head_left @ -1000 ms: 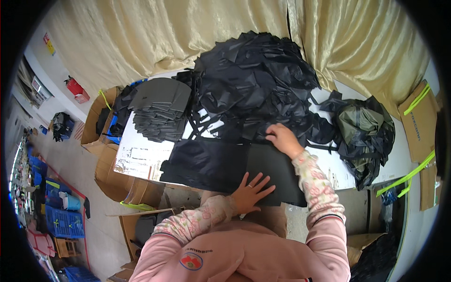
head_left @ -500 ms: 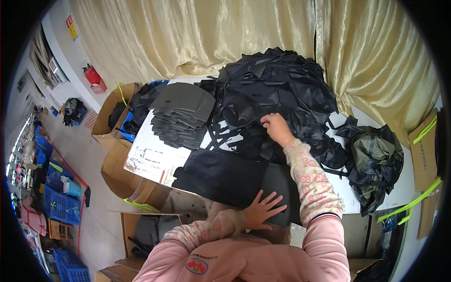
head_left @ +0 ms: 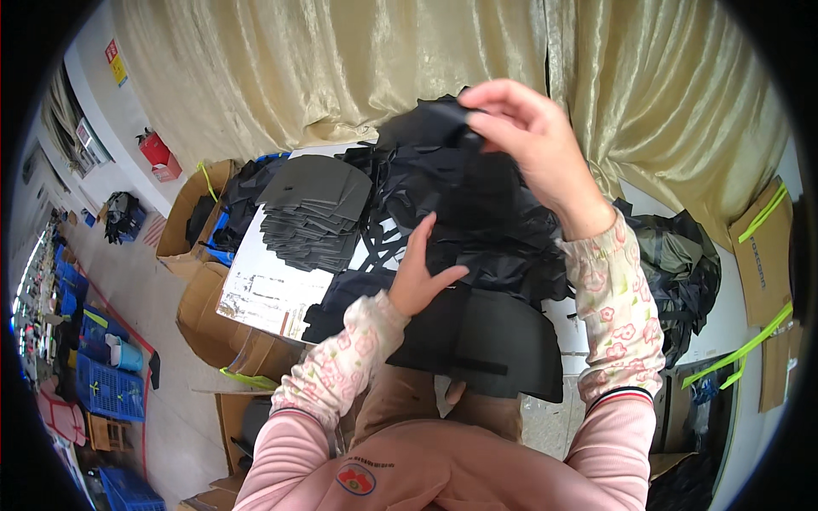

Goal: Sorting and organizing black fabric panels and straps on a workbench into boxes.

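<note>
My right hand point(head_left: 532, 128) is raised over the far side of the table, its fingers closed on the edge of a thin black fabric piece point(head_left: 430, 128). The lower part of that piece merges with the dark fabric behind it. My left hand point(head_left: 424, 271) is open, thumb and fingers apart, in front of the black fabric pile point(head_left: 409, 175); I cannot tell whether it touches the cloth. A stiff dark panel point(head_left: 511, 341) with a rounded corner lies at the table's near edge, sticking out over my legs.
Stacked grey-black panels point(head_left: 315, 204) fan out on the white table point(head_left: 260, 285) at left. Folded black cloth point(head_left: 328, 302) lies before them. Cardboard boxes point(head_left: 204, 315) stand left of the table, and a dark bundle point(head_left: 682, 255) sits at right. A gold curtain point(head_left: 324, 68) hangs behind.
My right hand has risen from the pile with a black fabric piece. My left hand has moved up and left off the near panel, which now sticks out further towards me.
</note>
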Motion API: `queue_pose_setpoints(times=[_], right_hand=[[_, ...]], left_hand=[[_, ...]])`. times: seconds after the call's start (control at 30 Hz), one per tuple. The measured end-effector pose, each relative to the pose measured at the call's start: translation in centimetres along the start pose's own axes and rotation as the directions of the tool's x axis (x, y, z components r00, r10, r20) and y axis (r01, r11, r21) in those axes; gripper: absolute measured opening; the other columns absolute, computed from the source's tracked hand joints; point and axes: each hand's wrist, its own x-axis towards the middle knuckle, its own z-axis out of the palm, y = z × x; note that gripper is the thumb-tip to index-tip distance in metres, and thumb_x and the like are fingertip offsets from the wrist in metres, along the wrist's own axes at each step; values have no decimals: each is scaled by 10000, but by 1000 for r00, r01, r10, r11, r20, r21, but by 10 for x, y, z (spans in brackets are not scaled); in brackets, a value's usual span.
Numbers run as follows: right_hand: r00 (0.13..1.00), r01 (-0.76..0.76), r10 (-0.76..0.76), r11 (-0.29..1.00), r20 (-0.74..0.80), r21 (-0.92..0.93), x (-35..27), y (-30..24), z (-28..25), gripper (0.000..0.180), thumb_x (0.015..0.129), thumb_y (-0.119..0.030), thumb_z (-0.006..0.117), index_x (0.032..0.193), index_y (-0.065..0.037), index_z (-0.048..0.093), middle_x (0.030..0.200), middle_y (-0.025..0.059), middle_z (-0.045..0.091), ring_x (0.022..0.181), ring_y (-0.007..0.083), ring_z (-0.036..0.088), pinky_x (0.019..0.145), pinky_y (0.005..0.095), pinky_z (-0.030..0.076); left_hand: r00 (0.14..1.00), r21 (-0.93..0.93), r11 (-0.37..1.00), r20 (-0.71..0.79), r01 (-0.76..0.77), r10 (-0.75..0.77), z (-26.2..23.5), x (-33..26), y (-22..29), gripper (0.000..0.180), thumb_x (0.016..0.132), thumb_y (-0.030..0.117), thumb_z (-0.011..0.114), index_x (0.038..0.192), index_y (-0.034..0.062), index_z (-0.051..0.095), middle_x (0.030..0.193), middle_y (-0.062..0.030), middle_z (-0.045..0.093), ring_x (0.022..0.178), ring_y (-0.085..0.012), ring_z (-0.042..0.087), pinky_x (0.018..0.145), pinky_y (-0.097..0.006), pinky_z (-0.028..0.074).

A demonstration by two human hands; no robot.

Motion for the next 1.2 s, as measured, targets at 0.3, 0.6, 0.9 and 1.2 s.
queue_pose_setpoints(times=[0.3, 0.6, 0.9, 1.2], right_hand=[[900, 79, -161, 974, 404, 210, -9, -36, 56, 371, 882, -35, 618, 1238, 6, 523, 1131, 90, 589, 1065, 146, 576, 934, 276, 474], [888, -112, 228, 949, 399, -293, -106, 130, 24, 802, 702, -149, 813, 1380, -34, 399, 1316, 135, 496, 1234, 235, 467, 1057, 346, 360], [912, -374, 402, 896, 80, -241, -136, 143, 93, 234, 793, -73, 731, 964, -8, 586, 781, 23, 626, 682, 94, 575, 674, 253, 482], [924, -382, 352, 868, 152, 317, -130, 115, 100, 279, 819, -23, 693, 1088, -5, 622, 894, -33, 638, 803, 68, 576, 766, 233, 478]], left_hand=[[858, -717, 602, -11, 351, -513, -9, 52, 14, 195, 910, 167, 622, 1043, 27, 643, 933, -51, 683, 728, -131, 635, 570, -262, 483], [834, -956, 177, 104, 234, -542, -63, 19, 27, 139, 944, 204, 579, 969, 82, 640, 943, -44, 690, 864, -175, 651, 737, -323, 519], [787, -996, 64, 13, 67, -616, -82, -6, 38, 188, 943, 238, 580, 893, 67, 641, 823, -77, 690, 743, -200, 652, 726, -323, 533], [763, -993, 20, 78, 119, -642, -82, -25, 52, 266, 945, 326, 568, 934, 65, 621, 875, -96, 673, 811, -214, 630, 790, -335, 510]])
